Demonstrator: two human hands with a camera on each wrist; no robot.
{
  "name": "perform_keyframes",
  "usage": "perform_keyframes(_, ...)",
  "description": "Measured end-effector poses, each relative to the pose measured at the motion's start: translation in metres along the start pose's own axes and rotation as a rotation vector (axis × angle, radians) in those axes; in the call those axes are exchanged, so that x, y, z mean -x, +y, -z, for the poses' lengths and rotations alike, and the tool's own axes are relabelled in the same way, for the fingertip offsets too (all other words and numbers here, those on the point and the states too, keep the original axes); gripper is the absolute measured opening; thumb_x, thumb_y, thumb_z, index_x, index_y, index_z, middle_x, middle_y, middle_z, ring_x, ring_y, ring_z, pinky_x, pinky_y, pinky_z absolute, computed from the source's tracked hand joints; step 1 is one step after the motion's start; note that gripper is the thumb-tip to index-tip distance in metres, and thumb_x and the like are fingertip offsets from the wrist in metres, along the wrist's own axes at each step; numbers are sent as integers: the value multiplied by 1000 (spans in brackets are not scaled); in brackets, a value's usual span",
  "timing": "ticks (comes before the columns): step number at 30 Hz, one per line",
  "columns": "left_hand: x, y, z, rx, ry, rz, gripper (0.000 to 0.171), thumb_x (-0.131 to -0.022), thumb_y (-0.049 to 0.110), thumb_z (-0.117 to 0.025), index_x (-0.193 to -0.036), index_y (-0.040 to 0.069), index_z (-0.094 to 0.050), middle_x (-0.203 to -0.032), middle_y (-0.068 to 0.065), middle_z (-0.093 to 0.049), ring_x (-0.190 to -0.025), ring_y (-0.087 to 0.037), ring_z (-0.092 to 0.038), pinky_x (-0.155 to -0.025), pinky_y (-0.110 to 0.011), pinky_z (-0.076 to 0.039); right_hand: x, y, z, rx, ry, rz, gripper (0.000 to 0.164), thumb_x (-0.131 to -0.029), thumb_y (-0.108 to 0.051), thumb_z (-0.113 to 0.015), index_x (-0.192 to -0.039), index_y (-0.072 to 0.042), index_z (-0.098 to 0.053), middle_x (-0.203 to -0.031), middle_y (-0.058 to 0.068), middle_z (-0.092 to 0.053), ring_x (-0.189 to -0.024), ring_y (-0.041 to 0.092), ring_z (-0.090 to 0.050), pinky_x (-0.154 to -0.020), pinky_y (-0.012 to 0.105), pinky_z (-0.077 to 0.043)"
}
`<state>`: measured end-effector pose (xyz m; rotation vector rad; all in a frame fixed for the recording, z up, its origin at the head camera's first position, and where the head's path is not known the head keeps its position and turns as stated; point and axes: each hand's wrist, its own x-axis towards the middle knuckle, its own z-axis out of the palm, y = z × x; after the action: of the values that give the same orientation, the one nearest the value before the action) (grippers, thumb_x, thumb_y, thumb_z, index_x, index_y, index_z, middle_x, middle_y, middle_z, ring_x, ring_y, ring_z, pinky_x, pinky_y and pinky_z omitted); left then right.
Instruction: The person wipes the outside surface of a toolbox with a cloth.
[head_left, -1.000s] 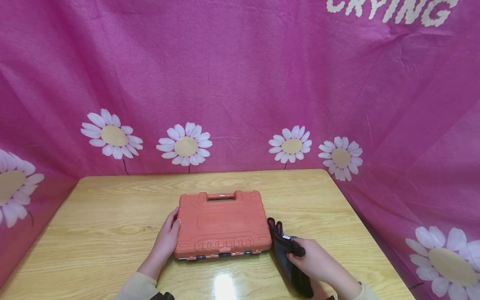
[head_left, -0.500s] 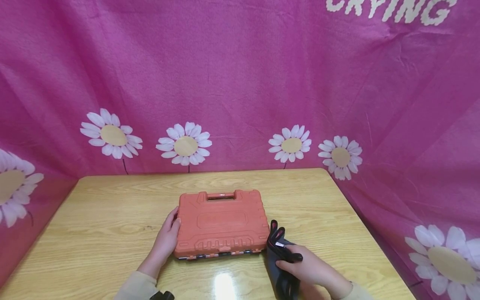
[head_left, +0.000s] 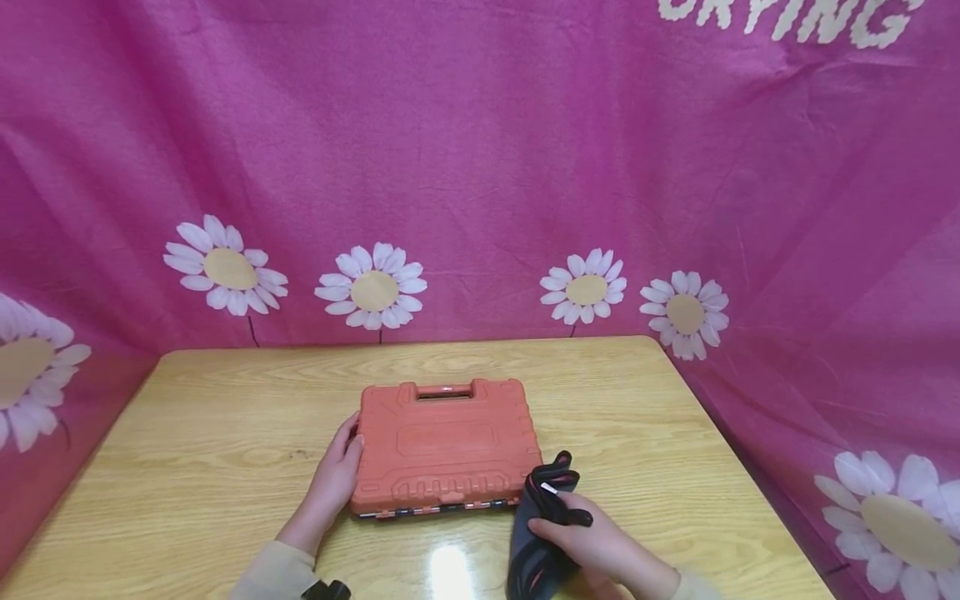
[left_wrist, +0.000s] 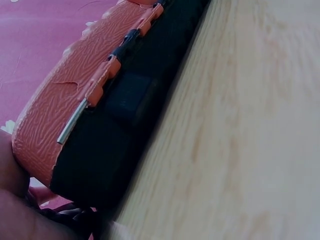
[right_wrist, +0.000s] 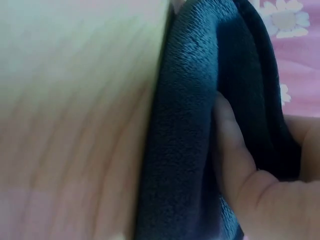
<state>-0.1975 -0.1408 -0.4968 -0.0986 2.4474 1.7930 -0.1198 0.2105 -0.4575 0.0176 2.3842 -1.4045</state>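
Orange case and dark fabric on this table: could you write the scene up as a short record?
Left hand: holds the left end of the orange case
Right hand: grips the folded dark fabric
Case handle: on the far edge
Fabric position: at the case's near right corner
Table: wood-grain top
Backdrop: pink with white daisies

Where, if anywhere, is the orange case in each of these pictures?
Head: the orange case lies in the lower half, just left of centre.
Left wrist: the orange case slants up the left half, seen close.
Right wrist: no orange case that I can make out.
Shared landmark: the wooden table, visible in all three.
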Motion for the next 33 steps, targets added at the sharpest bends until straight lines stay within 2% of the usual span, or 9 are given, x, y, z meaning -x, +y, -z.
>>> perform_keyframes(6, -1, -1, 1, -19, 12, -19, 54, -113, 21, -29, -164, 6, -18, -168, -24, -23, -157, -43, -17, -127, -61, -15, -3, -3, -13, -65, 7, -27, 48, -94, -23, -75, -127, 9, -61, -106, 8, -70, -96, 19, -67, -86, 37, -57)
perform_keyframes(11, -1, -2, 2, -4, -7, -12, 55, -113, 21, -28, -165, 7, -16, -169, -23, -20, -158, -42, -13, -127, -61, -13, -5, -5, -24, -152, -17, -33, 44, -94, -22, -74, -123, 9, -62, -105, 9, -68, -93, 17, -68, -81, 31, -56)
perform_keyframes(19, 0, -2, 2, 4, -25, -14, 56, -114, 24, -27, -166, 8, -15, -170, -22, -18, -158, -42, -12, -127, -62, -13, -9, -6, -35, -68, -56, 97, 29, -94, -21, -74, -108, 4, -69, -95, 3, -69, -87, 14, -64, -77, 30, -51)
perform_keyframes(27, -1, -4, 1, 6, -16, -26, 55, -113, 22, -28, -165, 6, -16, -169, -23, -19, -158, -43, -13, -127, -61, -13, -11, -12, -49, -51, -64, 154, 25, -93, -22, -75, -100, 1, -71, -87, 1, -69, -80, 12, -63, -70, 24, -48)
perform_keyframes(33, 0, -4, 1, 14, -22, -24, 55, -113, 21, -28, -165, 7, -15, -170, -23, -18, -158, -42, -12, -127, -60, -13, -12, -17, -58, -34, -59, 187, 25, -93, -24, -76, -100, -1, -71, -88, 0, -68, -81, 12, -62, -69, 22, -46)
